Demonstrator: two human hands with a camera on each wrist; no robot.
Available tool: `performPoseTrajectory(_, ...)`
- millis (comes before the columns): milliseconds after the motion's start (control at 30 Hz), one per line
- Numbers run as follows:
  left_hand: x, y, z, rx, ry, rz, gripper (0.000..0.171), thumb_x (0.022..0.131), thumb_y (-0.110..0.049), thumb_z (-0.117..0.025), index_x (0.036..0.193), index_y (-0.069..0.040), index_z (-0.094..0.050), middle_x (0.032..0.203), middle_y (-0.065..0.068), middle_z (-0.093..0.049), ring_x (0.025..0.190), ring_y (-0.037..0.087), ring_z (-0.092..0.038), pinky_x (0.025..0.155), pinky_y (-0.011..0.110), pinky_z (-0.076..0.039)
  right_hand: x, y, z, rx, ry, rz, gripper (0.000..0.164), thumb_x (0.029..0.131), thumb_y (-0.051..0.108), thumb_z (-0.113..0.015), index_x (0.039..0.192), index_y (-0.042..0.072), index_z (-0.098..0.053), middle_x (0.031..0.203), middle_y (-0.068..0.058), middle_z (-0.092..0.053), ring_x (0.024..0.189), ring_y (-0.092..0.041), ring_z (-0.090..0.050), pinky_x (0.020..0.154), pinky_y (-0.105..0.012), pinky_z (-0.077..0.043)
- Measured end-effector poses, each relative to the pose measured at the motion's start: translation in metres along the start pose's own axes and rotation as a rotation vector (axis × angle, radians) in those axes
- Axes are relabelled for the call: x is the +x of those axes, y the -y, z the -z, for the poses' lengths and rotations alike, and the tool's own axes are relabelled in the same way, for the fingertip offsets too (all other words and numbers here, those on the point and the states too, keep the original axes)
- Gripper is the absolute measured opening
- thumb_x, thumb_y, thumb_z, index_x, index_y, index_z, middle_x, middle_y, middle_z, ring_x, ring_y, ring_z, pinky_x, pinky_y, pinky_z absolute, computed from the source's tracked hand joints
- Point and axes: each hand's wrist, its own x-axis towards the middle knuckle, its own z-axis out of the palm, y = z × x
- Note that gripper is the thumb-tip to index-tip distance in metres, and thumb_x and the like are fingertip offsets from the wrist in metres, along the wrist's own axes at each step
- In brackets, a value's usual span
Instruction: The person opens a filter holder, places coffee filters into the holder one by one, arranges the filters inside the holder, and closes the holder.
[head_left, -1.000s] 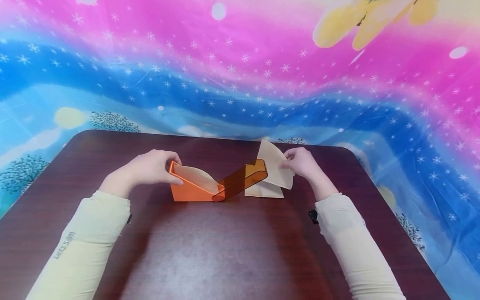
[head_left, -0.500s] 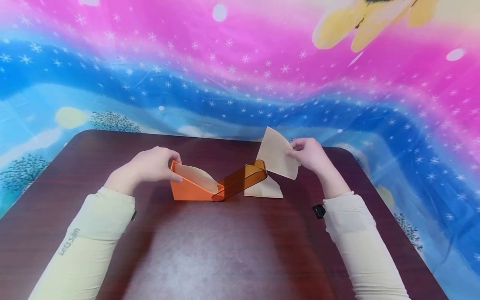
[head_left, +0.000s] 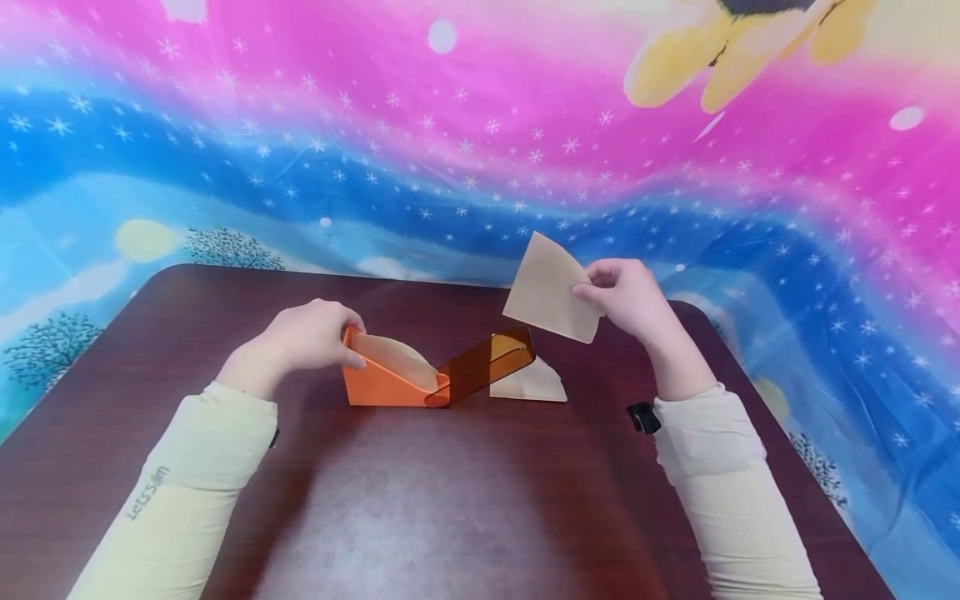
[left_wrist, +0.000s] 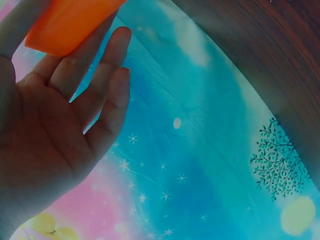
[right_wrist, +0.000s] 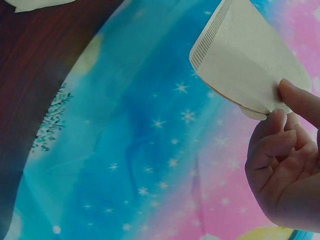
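Observation:
My left hand (head_left: pixel 311 333) grips the tall back end of an orange filter holder (head_left: pixel 386 387), thumb on the near side. The holder stands on the table with its see-through amber lid (head_left: pixel 487 362) swung down to the right. Inside it sits a tan paper coffee filter (head_left: pixel 393 354). In the left wrist view one orange corner (left_wrist: pixel 70 30) shows between thumb and fingers. My right hand (head_left: pixel 626 292) pinches coffee filters (head_left: pixel 551 287) by one edge, above the table beyond the lid. The right wrist view shows their crimped seam (right_wrist: pixel 212 37) and layered edges.
More tan filters (head_left: pixel 536 383) lie on the dark wooden table (head_left: pixel 420 500), partly behind the amber lid. A colourful snowflake-patterned cloth (head_left: pixel 420 167) hangs behind the table and round its sides.
My right hand has lifted its coffee filters up and slightly right, away from the ones lying on the table. My left hand stays at the orange holder.

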Motion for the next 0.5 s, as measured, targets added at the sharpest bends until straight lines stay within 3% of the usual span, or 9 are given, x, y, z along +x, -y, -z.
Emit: performPoseTrajectory(500, -0.002, -0.001, 0.000, -0.001, 0.016, -0.009, 0.038, 0.076, -0.027, -0.075, 0.107, -0.007, -0.066, 0.080, 0.003, -0.062, 0.073, 0.018, -0.055, 0.066, 0.038, -0.047, -0.009, 0.025, 0.003, -0.020, -0.033, 0.073, 0.021, 0.089, 0.020, -0.063, 0.102, 0.004, -0.066, 0.095, -0.016, -0.067, 0.089, -0.025, -0.061, 0.070, -0.029, -0.048)
